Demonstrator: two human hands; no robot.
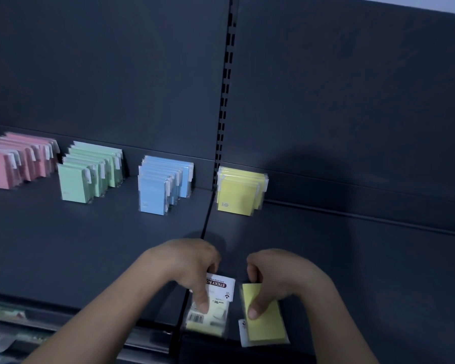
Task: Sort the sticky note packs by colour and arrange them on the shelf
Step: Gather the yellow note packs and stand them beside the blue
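Four sorted rows [166, 183] on shelf [90, 245]

At lower centre, the left hand [189, 266] pinches a labelled pack [217, 287], thumb on its face. Just right of it, the right hand [276, 279] grips a plain pack [267, 324] the same way.

Pink packs [13, 164], green packs [90, 172], blue packs [163, 182] and yellow packs [241, 190] on a seemingly dark grey-blue shelf [90, 232].
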